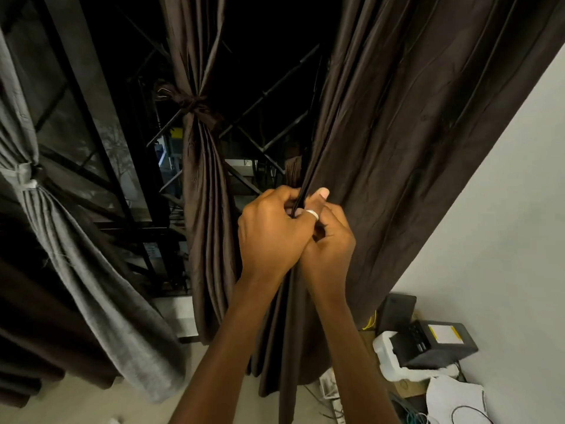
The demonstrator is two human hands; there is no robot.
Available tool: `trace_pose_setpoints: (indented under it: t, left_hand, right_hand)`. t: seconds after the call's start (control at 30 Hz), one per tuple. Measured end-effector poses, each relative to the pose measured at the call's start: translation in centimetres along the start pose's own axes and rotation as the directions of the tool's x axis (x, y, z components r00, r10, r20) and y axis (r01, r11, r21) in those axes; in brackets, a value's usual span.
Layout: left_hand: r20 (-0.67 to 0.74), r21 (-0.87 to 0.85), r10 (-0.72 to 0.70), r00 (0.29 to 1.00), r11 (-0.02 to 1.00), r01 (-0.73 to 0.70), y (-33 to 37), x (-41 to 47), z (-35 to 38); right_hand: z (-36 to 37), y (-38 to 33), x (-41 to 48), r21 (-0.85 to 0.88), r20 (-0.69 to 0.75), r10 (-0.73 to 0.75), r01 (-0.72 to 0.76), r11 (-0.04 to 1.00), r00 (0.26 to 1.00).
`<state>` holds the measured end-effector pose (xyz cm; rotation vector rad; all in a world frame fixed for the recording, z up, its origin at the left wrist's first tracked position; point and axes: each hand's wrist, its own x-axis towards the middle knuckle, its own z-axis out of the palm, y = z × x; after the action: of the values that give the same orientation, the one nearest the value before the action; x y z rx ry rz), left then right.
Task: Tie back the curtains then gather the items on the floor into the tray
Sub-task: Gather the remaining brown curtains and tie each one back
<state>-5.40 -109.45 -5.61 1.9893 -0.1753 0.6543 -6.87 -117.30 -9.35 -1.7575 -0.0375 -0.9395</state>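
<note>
A dark brown curtain (pixel 397 133) hangs at the right, spread wide above and gathered at its left edge. My left hand (pixel 269 234) and my right hand (pixel 328 240) meet at that edge, both gripping the bunched fabric, with a thin dark strip of it running up between them. A second brown curtain (pixel 204 194) in the middle is tied with a knot (pixel 195 102). A grey curtain (pixel 61 240) at the left is also tied back with a band (pixel 26 175). No tray is in view.
Behind the curtains stands a dark window with a metal grille (pixel 260 117). At the lower right, against the white wall (pixel 504 209), sit black boxes (pixel 434 344), white foam (pixel 385 353), white papers (pixel 452 399) and loose cables (pixel 409 411). Beige floor (pixel 91 405) shows at the bottom left.
</note>
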Motion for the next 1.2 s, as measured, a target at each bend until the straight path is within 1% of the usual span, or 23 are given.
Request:
trace_pose_setpoints:
  t: [0.07,0.17,0.2,0.23,0.27,0.3,0.37,0.4,0.43,0.53,0.57,0.67,0.73,0.8,0.87,0.97,1.03,1.1,1.2]
  left_hand:
    - [-0.035,0.083,-0.041,0.999,0.996,0.044,0.3,0.2,0.4]
    - [-0.074,0.048,-0.043,0.996,0.998,0.047,-0.1,0.4,0.5]
    - [-0.085,0.043,-0.040,0.996,0.998,0.044,-0.4,0.5,0.5]
    - [-0.092,0.043,-0.035,0.995,0.998,0.039,-0.6,0.6,0.5]
    - [-0.095,0.035,-0.026,0.995,0.999,0.030,-0.9,0.6,0.4]
    - [-0.094,0.020,-0.018,0.995,1.000,0.020,-1.1,0.6,0.4]
    - [-0.088,-0.006,-0.005,0.996,1.000,0.004,-1.3,0.6,0.2]
    - [-0.087,-0.013,-0.001,0.996,1.000,-0.001,-1.4,0.6,0.2]
    - [-0.088,-0.018,0.004,0.996,1.000,-0.006,-1.5,0.6,0.1]
    - [-0.076,-0.018,0.015,0.997,1.000,-0.016,-1.6,0.7,0.1]
    - [-0.068,-0.022,0.014,0.998,1.000,-0.016,-1.5,0.6,0.1]
    - [-0.062,-0.033,0.003,0.998,0.999,-0.005,-1.3,0.5,0.0]
    - [-0.070,-0.032,-0.002,0.998,0.999,-0.001,-1.4,0.6,-0.3]
    - [-0.068,-0.037,-0.001,0.998,0.999,-0.001,-1.6,0.7,-0.6]
    - [-0.069,-0.038,-0.003,0.998,0.999,0.000,-1.7,0.8,-0.9]
    - [-0.096,-0.035,-0.006,0.995,0.999,0.003,-2.0,1.0,-1.2]
    - [-0.097,-0.043,-0.009,0.995,0.999,0.005,-2.0,1.0,-1.1]
    - [-0.088,-0.045,0.010,0.996,0.999,-0.014,-1.8,0.7,-0.8]
    - [-0.067,-0.048,0.049,0.997,0.997,-0.053,-1.0,0.2,0.0]
  right_hand:
    - [-0.2,-0.2,-0.1,0.017,0.039,-0.011,0.011,1.000,0.999]
    - [-1.3,0.0,0.3,-0.015,0.129,-0.037,0.039,0.999,0.991]
    - [-2.0,0.3,0.6,-0.048,0.118,-0.047,0.053,0.997,0.992]
    - [-2.8,0.8,1.0,-0.097,0.067,-0.049,0.055,0.994,0.997]
    - [-3.9,1.4,1.4,-0.152,-0.027,-0.031,0.027,0.988,0.999]
    - [-5.0,2.0,2.0,-0.207,-0.152,-0.004,-0.028,0.978,0.988]
    - [-7.3,2.8,3.4,-0.289,-0.396,0.009,-0.134,0.948,0.918]
    - [-8.2,3.2,4.2,-0.321,-0.464,0.008,-0.176,0.931,0.886]
    - [-9.1,3.4,5.0,-0.344,-0.489,0.026,-0.221,0.913,0.872]
    - [-10.6,4.1,7.5,-0.395,-0.444,0.119,-0.314,0.863,0.888]
    - [-10.9,4.2,8.2,-0.387,-0.421,0.157,-0.334,0.860,0.893]
    - [-11.9,4.3,9.3,-0.240,-0.323,0.321,-0.405,0.882,0.890]
    - [-12.7,4.3,9.4,-0.169,-0.239,0.359,-0.403,0.900,0.902]
    - [-13.7,4.6,9.3,-0.174,-0.182,0.349,-0.379,0.909,0.919]
    - [-14.5,4.8,9.2,-0.233,-0.197,0.323,-0.364,0.902,0.926]
    - [-15.1,4.7,9.0,-0.313,-0.352,0.273,-0.388,0.867,0.895]
    - [-14.5,4.2,8.2,-0.324,-0.414,0.233,-0.382,0.866,0.880]
    - [-13.3,3.7,7.0,-0.344,-0.394,0.189,-0.335,0.877,0.900]
    - [-10.7,3.1,4.9,-0.344,-0.306,0.155,-0.261,0.902,0.939]
